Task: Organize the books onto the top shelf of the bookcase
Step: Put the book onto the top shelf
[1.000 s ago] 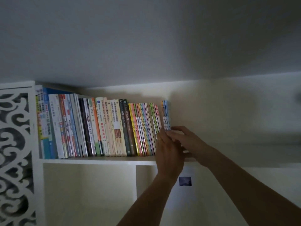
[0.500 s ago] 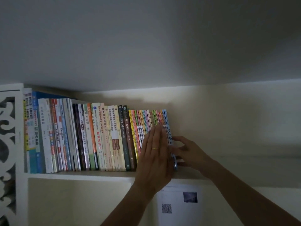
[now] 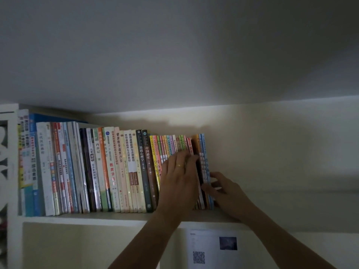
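Fingers [image 3: 179, 162] of your left hand [image 3: 179, 181]: straight, flat against spines of thin colourful books, pressing; nothing gripped. Your right hand [image 3: 226, 191]: fingers curled against outer blue book [image 3: 206, 164] at right end of row, thumb at its spine; full grasp cannot be confirmed. Top shelf [image 3: 87, 217]: carries row of books [image 3: 108, 169], upright, packed from carved white side panel [image 3: 8, 171] rightward. Below shelf, right of hands: paper sheet [image 3: 211, 249] with QR code. Ring [image 3: 179, 165] on left finger.
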Demonstrator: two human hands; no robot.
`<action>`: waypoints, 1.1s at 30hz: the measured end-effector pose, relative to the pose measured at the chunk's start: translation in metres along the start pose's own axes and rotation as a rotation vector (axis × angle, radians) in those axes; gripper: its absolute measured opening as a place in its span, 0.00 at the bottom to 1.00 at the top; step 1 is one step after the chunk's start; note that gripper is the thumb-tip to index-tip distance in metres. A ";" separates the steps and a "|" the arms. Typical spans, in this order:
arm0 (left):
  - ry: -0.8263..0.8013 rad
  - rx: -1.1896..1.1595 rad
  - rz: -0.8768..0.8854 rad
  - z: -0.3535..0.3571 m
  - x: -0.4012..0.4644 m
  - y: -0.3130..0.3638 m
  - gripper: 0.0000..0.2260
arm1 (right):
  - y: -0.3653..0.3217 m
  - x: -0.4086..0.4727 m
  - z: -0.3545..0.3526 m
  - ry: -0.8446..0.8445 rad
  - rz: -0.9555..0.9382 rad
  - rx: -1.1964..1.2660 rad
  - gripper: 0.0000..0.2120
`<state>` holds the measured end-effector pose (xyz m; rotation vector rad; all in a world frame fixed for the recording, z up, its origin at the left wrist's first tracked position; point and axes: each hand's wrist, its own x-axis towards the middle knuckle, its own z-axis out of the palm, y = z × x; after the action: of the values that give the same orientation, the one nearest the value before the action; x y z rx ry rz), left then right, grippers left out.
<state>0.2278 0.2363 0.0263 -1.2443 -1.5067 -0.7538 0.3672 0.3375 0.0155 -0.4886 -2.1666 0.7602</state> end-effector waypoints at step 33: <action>-0.081 -0.104 -0.316 -0.041 0.050 0.059 0.18 | 0.001 -0.009 0.010 0.183 -0.225 -0.279 0.13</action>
<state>0.2978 0.2323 0.0782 -1.1367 -1.7745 -1.0086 0.3651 0.3299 0.0049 -0.4262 -2.1184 0.2803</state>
